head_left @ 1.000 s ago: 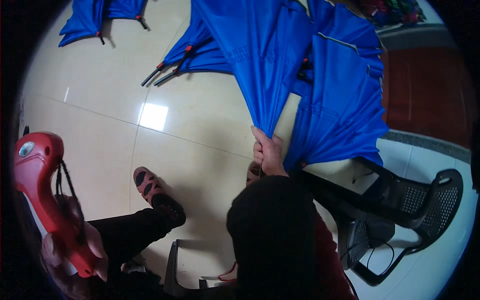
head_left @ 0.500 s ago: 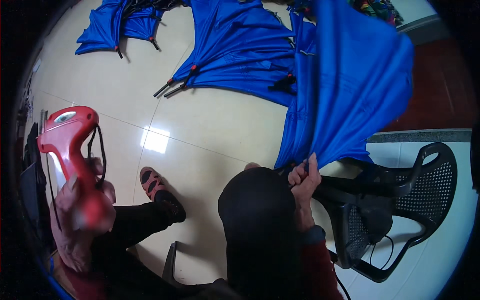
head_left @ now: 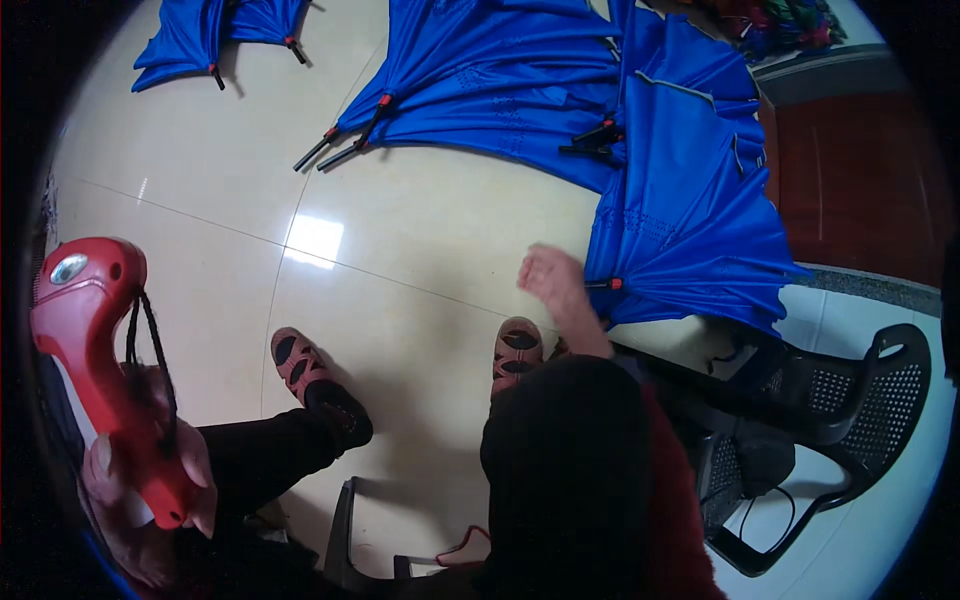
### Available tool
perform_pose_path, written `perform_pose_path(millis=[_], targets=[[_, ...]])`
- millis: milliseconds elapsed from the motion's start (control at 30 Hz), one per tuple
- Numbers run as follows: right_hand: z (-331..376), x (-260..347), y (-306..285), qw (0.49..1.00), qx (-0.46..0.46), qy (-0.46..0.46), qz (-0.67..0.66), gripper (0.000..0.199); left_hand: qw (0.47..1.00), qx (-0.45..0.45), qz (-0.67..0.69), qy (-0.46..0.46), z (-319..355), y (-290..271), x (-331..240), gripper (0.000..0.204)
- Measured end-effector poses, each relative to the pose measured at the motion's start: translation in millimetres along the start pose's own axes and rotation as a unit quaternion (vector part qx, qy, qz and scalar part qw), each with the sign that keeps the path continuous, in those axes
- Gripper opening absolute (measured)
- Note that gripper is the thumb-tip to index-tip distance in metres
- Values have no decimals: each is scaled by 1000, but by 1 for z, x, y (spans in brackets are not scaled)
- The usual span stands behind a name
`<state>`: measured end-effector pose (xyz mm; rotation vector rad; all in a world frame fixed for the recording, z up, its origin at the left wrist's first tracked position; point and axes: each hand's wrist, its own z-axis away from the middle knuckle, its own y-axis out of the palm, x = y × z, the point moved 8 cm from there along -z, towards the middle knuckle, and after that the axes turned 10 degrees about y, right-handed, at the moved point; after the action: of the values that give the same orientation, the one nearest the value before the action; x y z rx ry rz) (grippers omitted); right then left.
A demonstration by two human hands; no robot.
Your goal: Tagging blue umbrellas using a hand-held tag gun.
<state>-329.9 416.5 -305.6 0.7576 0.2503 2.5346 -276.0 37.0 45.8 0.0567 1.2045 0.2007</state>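
Observation:
In my left hand (head_left: 104, 480), fingers wrapped round its handle, is a red and white tagging gun (head_left: 98, 360) with a black cord loop. It points up at the far left. My right hand (head_left: 556, 284) is above the floor past my right knee, fingers loosely bent and apart, with nothing seen in them. Just right of it lies the black rod end with a red collar (head_left: 612, 284) of a blue umbrella (head_left: 680, 225), its cloth loosely gathered and spread over the floor.
More loose blue umbrellas (head_left: 490, 90) lie ahead, black rod ends toward me, with another group (head_left: 182, 45) at the far left. A black plastic chair (head_left: 880, 400) lies at the right. Multicoloured cloth (head_left: 790, 25) is at the far right, beside a dark red panel (head_left: 850, 160).
My right hand has let go of the raised blue umbrella and moved left and forward; the umbrella now lies on the floor. My left hand has shifted left and down with the tagging gun.

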Motion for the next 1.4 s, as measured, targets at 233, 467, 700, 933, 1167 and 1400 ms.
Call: perform_pose_path(millis=[233,467,700,933,1167,1400], targets=[[-54,104,-22,991,13,-98,-85,24,999,-6,-38,-29,-27,-3,6,50],[-59,132,-2,984,-50,-154,-75,43,988,-113,-102,-22,-34,-20,8,51],[-88,142,17,982,-14,-153,-109,50,974,-93,-208,18,-45,-32,4,47],[-96,165,4,966,-20,-171,-194,26,956,-78,-281,43,-52,-35,0,49],[-31,127,-23,970,47,-174,-162,14,983,-126,-132,-13,-52,-39,5,58],[93,1,-64,980,-59,-114,-154,18,988,-126,-85,-13,-43,-43,5,59]])
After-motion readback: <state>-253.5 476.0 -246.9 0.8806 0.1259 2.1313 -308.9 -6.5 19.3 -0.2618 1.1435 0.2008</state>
